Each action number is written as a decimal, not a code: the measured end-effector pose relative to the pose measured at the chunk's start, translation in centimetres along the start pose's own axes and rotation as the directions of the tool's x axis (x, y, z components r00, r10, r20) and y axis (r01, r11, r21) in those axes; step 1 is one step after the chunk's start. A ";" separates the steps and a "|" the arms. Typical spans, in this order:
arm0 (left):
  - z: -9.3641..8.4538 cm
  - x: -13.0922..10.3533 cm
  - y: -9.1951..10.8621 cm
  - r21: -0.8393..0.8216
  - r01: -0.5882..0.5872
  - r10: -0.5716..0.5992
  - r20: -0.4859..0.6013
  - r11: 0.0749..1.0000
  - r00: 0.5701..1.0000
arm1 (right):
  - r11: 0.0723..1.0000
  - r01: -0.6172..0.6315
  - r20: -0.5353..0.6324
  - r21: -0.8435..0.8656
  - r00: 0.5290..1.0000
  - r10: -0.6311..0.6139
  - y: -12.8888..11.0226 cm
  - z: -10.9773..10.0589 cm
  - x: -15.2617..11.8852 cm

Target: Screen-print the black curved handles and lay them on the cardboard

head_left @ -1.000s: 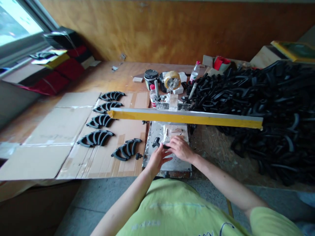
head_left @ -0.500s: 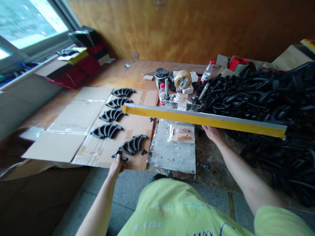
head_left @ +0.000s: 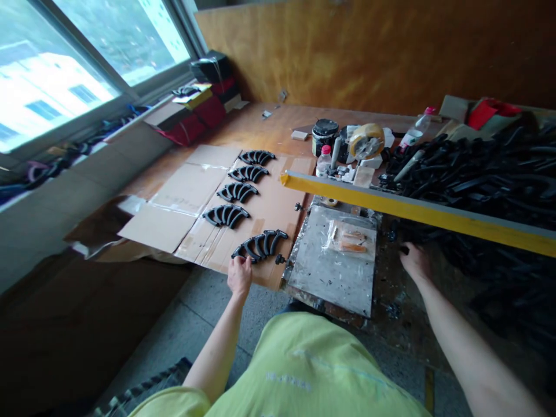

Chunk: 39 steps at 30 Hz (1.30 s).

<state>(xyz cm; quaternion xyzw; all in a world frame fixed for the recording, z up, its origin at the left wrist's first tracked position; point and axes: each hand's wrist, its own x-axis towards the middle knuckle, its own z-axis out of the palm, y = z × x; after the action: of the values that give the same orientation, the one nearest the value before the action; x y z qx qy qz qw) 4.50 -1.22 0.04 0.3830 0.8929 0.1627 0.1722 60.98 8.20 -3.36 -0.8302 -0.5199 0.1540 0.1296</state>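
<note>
The person's left hand [head_left: 240, 277] bends its fingers at the near left end of the closest fan-shaped row of dark, curved, handle-like pieces [head_left: 259, 245], which lies on a flat brown cardboard sheet [head_left: 284, 211] (whether the fingers grip a piece or only touch one, I cannot tell). Across the spotted grey metal plate [head_left: 313, 255], the right hand [head_left: 417, 262] has its fingers curled, a small black object [head_left: 405, 250] at their tips, though its hold is unclear. That hand is near the long yellow-and-grey bar [head_left: 382, 204] and the big tangled heap of black curved parts [head_left: 469, 165].
</note>
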 end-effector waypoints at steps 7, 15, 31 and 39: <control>1.7 -2.3 1.7 0.236 -0.357 0.373 -0.026 0.904 0.927 | 0.951 0.248 -0.266 0.186 0.944 -0.194 -4.1 -2.1 -3.5; 1.2 0.2 3.2 0.237 -0.406 0.392 0.103 0.883 0.914 | 0.626 0.780 -0.107 -0.007 0.622 -0.776 -10.9 -3.2 -6.6; 0.5 2.8 3.4 0.290 -0.482 0.463 0.134 0.827 0.876 | 0.606 0.771 0.018 -0.194 0.621 -0.784 -16.7 -3.5 -8.4; 0.0 3.2 3.6 0.298 -0.481 0.443 0.189 0.825 0.877 | 0.596 0.752 0.331 0.281 0.507 -0.796 -30.6 5.2 -14.9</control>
<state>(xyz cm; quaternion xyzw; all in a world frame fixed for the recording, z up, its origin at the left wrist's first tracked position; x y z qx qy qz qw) 4.68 3.53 0.98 0.6198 0.7767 0.0230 0.1093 27.61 8.10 5.12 -0.4473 -0.8417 0.2818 0.1099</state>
